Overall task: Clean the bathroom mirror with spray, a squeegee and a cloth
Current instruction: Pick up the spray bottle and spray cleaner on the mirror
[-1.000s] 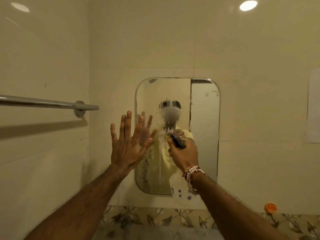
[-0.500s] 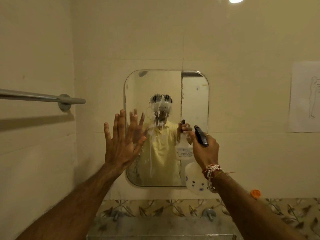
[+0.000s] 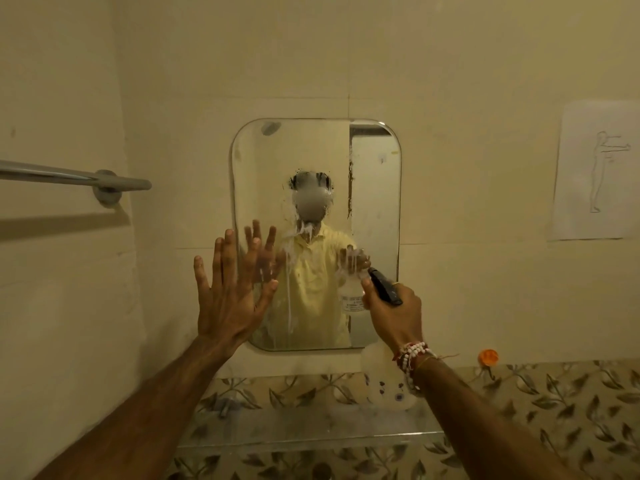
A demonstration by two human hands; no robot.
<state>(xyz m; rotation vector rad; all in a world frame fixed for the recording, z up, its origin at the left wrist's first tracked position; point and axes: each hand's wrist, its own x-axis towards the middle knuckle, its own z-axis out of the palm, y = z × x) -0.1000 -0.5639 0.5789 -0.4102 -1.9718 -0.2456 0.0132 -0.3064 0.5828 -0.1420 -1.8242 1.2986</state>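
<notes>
**Asker:** Where is the spray bottle right now?

**Me:** In my right hand [image 3: 391,313], raised in front of the lower right corner of the mirror [image 3: 311,161]. My fingers are curled round the neck of the spray bottle [image 3: 384,382], just under its black trigger head [image 3: 384,289]. The nozzle points at the glass and the pale body hangs below my wrist.

**Asker:** And the other one?

**Me:** My left hand [image 3: 232,289] holds nothing. Its fingers are straight and spread, palm towards the mirror's left edge. It is very near the glass, but I cannot tell whether the fingertips touch it.

**Asker:** How do you expect the bottle to handle?

**Me:** Light, I'd say, with thin plastic that gives a little if squeezed. The neck is the right place to hold it, with one finger free for the trigger. White foam [image 3: 308,233] is running down the middle of the glass, and any drips on my hands would probably make the plastic slick.

**Asker:** And the mirror itself?

**Me:** Stiff, smooth and fragile. It sits flat on the tiled wall, so I'd press evenly and keep off the rounded edges. The glass shelf [image 3: 311,431] below it looks breakable too, so the bottle should go down there gently. I see no squeegee or cloth from here
</notes>
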